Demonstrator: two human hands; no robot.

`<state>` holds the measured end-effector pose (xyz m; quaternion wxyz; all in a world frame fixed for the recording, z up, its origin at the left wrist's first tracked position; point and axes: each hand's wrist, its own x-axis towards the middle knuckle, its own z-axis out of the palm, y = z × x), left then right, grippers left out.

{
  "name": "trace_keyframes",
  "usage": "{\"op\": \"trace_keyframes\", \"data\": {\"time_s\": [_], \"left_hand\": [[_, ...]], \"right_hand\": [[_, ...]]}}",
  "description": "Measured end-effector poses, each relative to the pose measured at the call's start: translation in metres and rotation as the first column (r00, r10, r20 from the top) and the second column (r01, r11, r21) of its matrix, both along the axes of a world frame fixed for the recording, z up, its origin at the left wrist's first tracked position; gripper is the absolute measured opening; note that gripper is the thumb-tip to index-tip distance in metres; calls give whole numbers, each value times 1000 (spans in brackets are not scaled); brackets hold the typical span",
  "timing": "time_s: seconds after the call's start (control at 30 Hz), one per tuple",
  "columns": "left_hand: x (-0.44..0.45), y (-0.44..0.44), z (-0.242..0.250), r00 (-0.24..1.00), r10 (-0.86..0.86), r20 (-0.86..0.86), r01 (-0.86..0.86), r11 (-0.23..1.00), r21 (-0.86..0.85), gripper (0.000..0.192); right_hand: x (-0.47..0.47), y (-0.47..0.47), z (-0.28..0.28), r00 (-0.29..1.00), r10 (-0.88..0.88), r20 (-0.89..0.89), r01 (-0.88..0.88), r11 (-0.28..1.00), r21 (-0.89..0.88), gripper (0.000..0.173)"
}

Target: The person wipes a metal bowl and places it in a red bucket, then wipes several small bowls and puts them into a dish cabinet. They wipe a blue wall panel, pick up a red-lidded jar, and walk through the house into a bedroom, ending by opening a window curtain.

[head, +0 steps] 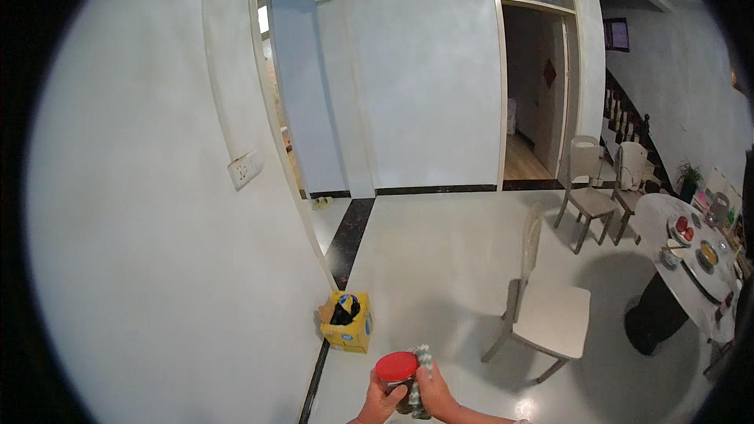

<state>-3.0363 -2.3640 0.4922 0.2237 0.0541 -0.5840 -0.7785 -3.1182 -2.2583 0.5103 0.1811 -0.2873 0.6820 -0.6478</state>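
Note:
A jar with a red lid (396, 366) is held upright low in the picture, its dark lower part mostly covered by fingers. My left hand (380, 399) grips the jar from the left side, thumb across its front. On the other side, my right hand (437, 393) holds a green-and-white checked cloth (423, 359) against the jar. The cloth hangs down along the jar's right side.
A yellow cardboard box (349, 333) with a black bag inside stands by the wall corner. A pale chair (554, 318) is to the right. Beyond it, a round table (651, 212) bears dishes. Two more chairs (591, 202) stand near the doorway (533, 94) and stairs.

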Motion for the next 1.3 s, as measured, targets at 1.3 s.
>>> {"op": "trace_keyframes", "data": {"time_s": [1.3], "left_hand": [[-599,-465,-62,976,202,81,-181,959,-220,51]], "right_hand": [[-587,-484,-59,988,-149,50,155,974,-163,48]]}}
